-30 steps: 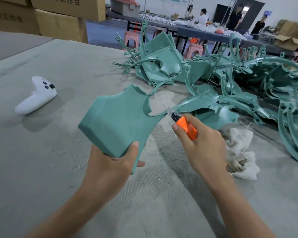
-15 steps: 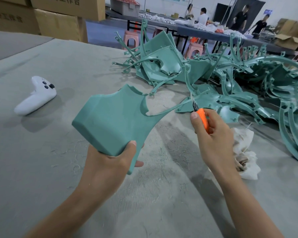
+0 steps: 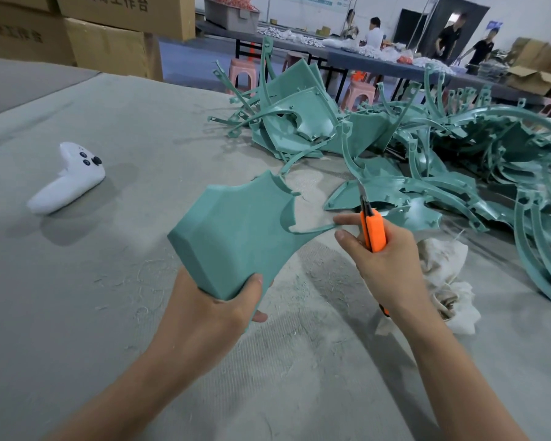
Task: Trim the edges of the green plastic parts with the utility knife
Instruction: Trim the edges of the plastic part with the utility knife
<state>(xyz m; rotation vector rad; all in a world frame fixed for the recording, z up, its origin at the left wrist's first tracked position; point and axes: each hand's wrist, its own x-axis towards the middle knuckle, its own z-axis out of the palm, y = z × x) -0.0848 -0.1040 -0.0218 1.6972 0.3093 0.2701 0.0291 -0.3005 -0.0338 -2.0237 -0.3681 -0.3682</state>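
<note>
- Gripping the green plastic part (image 3: 245, 230) at its near lower corner, the left hand (image 3: 217, 310) is curled round the edge, with the thumb laid on the upper face.
- The part is held in the air above the grey table (image 3: 93, 297), in the middle of the view, tilted with its matte face upward.
- The part is seen as a broad teal panel with a folded, faceted lower edge, a notched upper edge and a curved cut-out on its right side. From that cut-out a thin strip runs out to the right.
- The strip's end is touched by the index fingertip of the right hand (image 3: 385, 259).
- The orange utility knife (image 3: 374, 232) is clasped in the right hand, held nearly upright, with the blade (image 3: 361, 194) extended and pointed up and away. Contact between blade and part cannot be confirmed.
- A pile of green parts (image 3: 427, 173) is heaped on the far right of the table: panels and long curved ribs, tangled together.
- Thin shavings (image 3: 299, 281) are scattered on the table below the hands.
- A crumpled pale cloth (image 3: 446, 281) lies beside the right wrist.
- A white controller (image 3: 67, 179) lies well apart on the left.
- A grey tub (image 3: 229, 15) stands on the far bench, filled to the rim with small reddish items too distant to identify.
- An open cardboard box (image 3: 535, 74) stands at far right; its contents are hidden.
</note>
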